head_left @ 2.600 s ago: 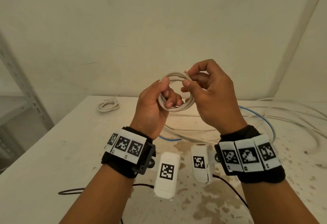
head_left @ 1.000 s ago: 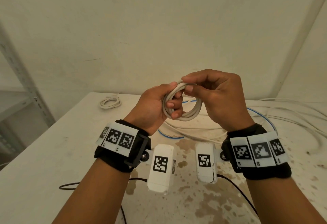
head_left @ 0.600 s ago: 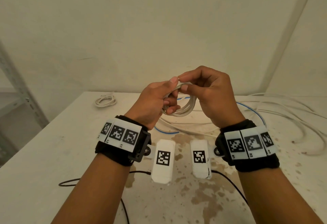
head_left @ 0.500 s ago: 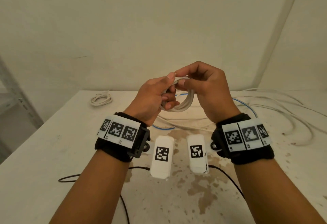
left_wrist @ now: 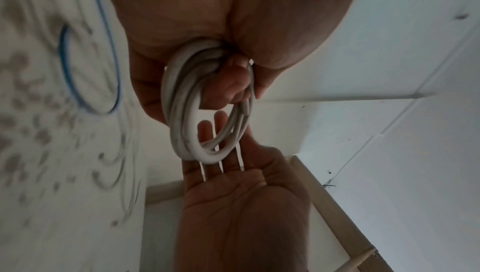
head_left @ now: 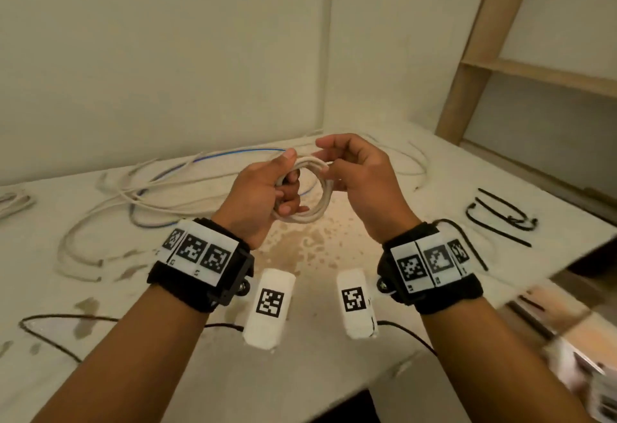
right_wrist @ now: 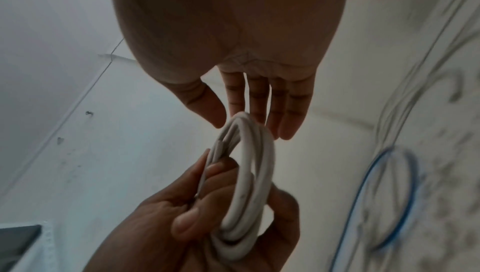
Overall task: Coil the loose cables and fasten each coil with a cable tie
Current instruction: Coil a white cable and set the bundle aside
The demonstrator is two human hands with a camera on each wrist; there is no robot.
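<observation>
A small white cable coil [head_left: 321, 196] is up above the table, gripped by my left hand [head_left: 283, 192]; the fingers curl through the loop with the thumb on top. In the left wrist view the coil [left_wrist: 182, 112] hangs from the curled fingers. My right hand [head_left: 335, 162] is just right of the coil with its fingers loosely extended. The right wrist view shows its fingertips [right_wrist: 283, 130] beside the coil's rim [right_wrist: 255, 173], not gripping it. Several black cable ties [head_left: 500, 219] lie on the table at the right.
Loose white cables [head_left: 133, 195] and a blue cable [head_left: 233, 153] sprawl over the stained white table [head_left: 334, 255] behind my hands. Another white coil [head_left: 13, 202] lies far left. A wooden shelf frame [head_left: 484, 55] stands at the right. Thin black wires [head_left: 50, 319] trail near the front edge.
My right hand has let go of the coil and opened beside it. The left hand still holds the coil. The view has swung right, bringing the black ties into sight.
</observation>
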